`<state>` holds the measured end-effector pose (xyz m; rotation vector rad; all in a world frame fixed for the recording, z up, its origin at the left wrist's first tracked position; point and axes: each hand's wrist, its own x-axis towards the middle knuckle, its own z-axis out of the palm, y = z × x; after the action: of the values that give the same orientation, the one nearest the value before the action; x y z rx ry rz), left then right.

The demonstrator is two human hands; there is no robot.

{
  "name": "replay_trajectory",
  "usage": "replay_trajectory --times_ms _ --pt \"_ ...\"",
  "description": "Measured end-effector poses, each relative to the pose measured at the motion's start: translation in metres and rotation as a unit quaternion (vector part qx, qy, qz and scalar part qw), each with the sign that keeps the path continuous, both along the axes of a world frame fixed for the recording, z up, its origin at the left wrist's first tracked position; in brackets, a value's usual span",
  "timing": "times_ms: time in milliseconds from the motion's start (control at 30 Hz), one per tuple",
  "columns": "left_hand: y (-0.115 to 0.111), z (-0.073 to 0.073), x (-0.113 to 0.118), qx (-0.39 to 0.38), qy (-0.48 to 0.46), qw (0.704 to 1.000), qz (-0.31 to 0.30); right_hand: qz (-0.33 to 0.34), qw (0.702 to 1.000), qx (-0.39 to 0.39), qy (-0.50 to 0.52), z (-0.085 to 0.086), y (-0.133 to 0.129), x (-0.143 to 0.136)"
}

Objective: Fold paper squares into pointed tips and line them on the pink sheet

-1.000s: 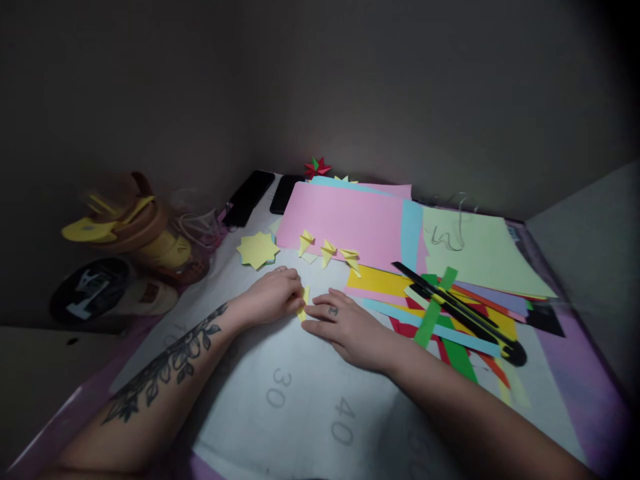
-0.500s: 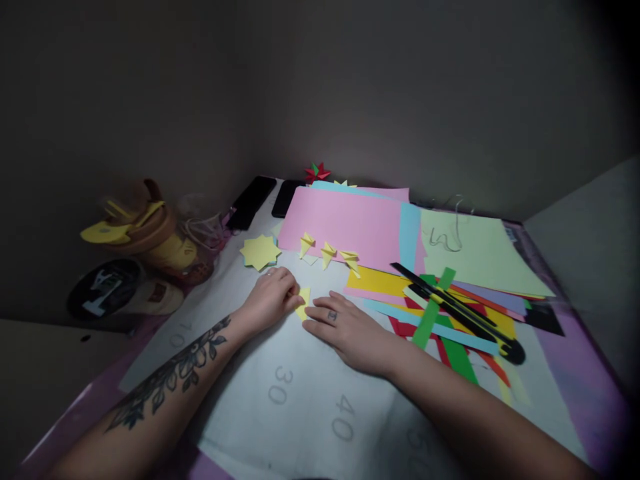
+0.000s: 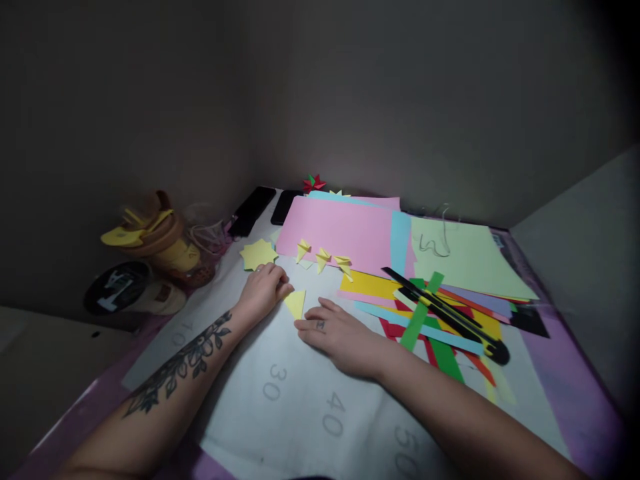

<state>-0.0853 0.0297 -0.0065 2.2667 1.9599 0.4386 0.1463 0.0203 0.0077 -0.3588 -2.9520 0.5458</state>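
A small folded piece of yellow paper [image 3: 297, 304], roughly triangular, lies on the white sheet between my hands. My left hand [image 3: 261, 291] has its fingers curled, with the thumb and fingertip pinching at the paper's left corner. Flat on the sheet to the right, my right hand [image 3: 343, 335] has its fingers stretched out, the fingertips close to the paper's lower corner. Just beyond are folded yellow paper pieces [image 3: 323, 259] in a row. Past my left hand lies a yellow star-shaped paper stack [image 3: 259, 254].
Pink paper [image 3: 340, 230] and pale green paper [image 3: 450, 253] lie at the back. A black-and-yellow utility knife [image 3: 457, 321] rests on coloured strips at right. Dark phones [image 3: 253, 210], a yellow-and-brown cup [image 3: 173, 250] and a dark-lidded cup [image 3: 120, 288] are at left.
More of the yellow paper shows now, as my hands have drawn slightly apart around it. The whole view has shifted a little.
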Motion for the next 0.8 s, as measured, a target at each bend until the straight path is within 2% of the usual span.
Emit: replay_trajectory --times_ms 333,533,667,800 --pt "-0.004 0.004 0.003 0.013 -0.011 1.000 -0.012 -0.034 0.999 -0.002 0.033 0.003 -0.003 0.004" --pt "-0.023 0.013 0.017 0.013 -0.053 0.998 -0.013 -0.043 0.999 -0.003 0.034 0.008 -0.005 0.004" --pt "-0.031 0.015 0.028 -0.026 -0.061 0.998 -0.019 -0.055 0.997 -0.032 0.049 0.008 -0.005 0.004" --pt "-0.026 0.018 0.027 -0.062 -0.077 0.995 -0.026 -0.049 0.988 -0.096 0.109 -0.001 -0.005 0.006"
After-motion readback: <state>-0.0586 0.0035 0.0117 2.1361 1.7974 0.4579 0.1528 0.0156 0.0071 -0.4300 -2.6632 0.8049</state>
